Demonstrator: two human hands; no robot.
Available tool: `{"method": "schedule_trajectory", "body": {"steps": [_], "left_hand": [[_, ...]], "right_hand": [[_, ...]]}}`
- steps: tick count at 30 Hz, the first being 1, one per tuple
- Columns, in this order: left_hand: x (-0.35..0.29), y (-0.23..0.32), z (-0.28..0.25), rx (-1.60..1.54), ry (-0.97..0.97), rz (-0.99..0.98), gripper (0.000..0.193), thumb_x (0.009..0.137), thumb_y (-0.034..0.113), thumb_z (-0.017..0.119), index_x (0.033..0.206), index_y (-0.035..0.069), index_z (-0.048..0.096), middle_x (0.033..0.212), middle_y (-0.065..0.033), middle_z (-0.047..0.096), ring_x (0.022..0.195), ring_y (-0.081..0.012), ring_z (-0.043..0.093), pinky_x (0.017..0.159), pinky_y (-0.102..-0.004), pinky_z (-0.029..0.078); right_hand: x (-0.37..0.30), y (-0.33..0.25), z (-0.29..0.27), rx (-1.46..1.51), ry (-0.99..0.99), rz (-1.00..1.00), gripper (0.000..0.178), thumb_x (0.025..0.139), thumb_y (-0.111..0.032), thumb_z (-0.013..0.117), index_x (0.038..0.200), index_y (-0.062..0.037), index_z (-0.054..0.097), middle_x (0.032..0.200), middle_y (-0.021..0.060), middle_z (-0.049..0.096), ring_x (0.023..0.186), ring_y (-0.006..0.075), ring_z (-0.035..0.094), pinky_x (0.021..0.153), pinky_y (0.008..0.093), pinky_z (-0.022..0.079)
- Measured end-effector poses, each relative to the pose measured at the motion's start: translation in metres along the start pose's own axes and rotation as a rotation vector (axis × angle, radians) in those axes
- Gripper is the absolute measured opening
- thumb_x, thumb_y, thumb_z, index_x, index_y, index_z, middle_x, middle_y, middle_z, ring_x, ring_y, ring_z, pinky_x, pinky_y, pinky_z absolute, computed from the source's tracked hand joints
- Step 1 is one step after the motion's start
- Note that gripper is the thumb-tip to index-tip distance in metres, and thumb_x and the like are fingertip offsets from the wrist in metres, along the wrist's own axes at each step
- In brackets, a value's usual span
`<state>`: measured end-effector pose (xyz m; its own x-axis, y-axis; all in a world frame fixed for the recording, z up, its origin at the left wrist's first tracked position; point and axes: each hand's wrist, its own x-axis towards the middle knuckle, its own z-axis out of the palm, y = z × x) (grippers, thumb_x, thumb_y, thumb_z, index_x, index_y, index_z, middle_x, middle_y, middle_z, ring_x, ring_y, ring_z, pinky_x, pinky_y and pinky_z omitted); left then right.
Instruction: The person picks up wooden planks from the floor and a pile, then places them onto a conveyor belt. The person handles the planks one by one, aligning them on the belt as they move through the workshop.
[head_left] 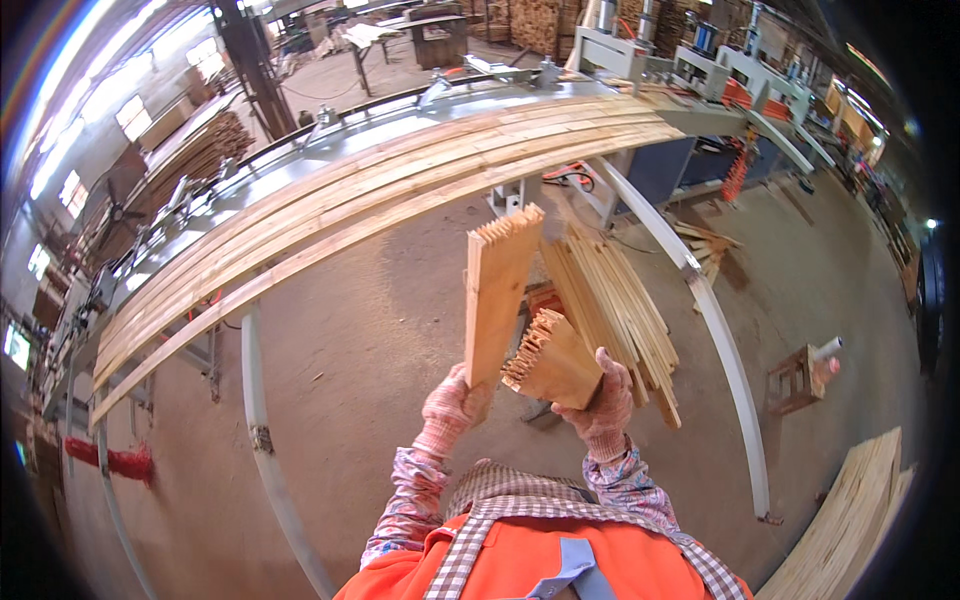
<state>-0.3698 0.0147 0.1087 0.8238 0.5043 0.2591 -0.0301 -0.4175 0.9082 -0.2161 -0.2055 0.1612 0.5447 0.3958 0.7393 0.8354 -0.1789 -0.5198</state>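
Observation:
My left hand [456, 404], in a pinkish knit glove, is closed round the lower end of a wooden board [503, 290] that stands steeply tilted. Its upper end is cut into finger-joint teeth. A second, shorter-looking board [560, 362] is gripped by my right hand [606, 404], also gloved, with the thumb on its near edge. That board's toothed end points up and left, close beside the first board but seemingly apart from it. Behind both lies a stack of long wooden strips [625, 310], partly hidden by the boards.
Several long joined planks [400, 175] lie along a metal bench [290, 165] ahead. Pale metal legs [715, 320] curve down to the right and left of me. A small wooden stool [795, 380] stands at right, more boards [845, 520] at lower right. Machinery [700, 65] stands far right.

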Motion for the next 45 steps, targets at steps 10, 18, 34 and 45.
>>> {"method": "schedule_trajectory", "body": {"steps": [10,18,34,45], "left_hand": [[-0.022,0.036,0.005,-0.170,-0.019,-0.342,0.034,0.095,0.022,0.056,0.124,0.004,0.056,0.108,-0.0069,0.066,0.101,-0.0178,0.061,0.086,-0.0318,0.048],[-0.025,-0.008,-0.044,-0.482,0.077,-0.298,0.052,0.089,0.034,0.066,0.127,0.001,0.055,0.123,-0.0091,0.060,0.111,-0.0188,0.058,0.095,-0.0342,0.048],[0.074,0.057,-0.085,-0.782,-0.007,-0.173,0.060,0.082,0.043,0.073,0.119,-0.001,0.057,0.106,-0.0117,0.066,0.092,-0.0207,0.065,0.079,-0.0341,0.054],[0.100,0.026,-0.064,-0.843,-0.415,-0.437,0.066,0.081,0.038,0.071,0.126,-0.005,0.052,0.116,-0.0127,0.064,0.100,-0.0250,0.064,0.088,-0.0362,0.051]], "right_hand": [[-0.004,-0.005,0.006,0.089,-0.081,0.039,0.093,0.069,-0.058,0.077,0.139,-0.0078,0.041,0.104,0.0133,0.056,0.094,0.0320,0.059,0.081,0.0434,0.051],[0.044,0.023,-0.038,-0.273,-0.152,-0.256,0.089,0.065,-0.043,0.081,0.138,-0.0095,0.043,0.109,0.0120,0.056,0.098,0.0325,0.057,0.087,0.0444,0.048],[0.039,-0.078,0.026,0.232,-0.671,-0.008,0.056,0.085,-0.016,0.067,0.138,-0.0134,0.047,0.130,0.0138,0.054,0.111,0.0252,0.058,0.096,0.0340,0.047],[0.095,-0.050,0.045,-0.271,-0.288,-0.776,0.043,0.087,-0.036,0.061,0.128,-0.0252,0.055,0.129,0.0082,0.054,0.118,0.0274,0.055,0.106,0.0477,0.040]]}}
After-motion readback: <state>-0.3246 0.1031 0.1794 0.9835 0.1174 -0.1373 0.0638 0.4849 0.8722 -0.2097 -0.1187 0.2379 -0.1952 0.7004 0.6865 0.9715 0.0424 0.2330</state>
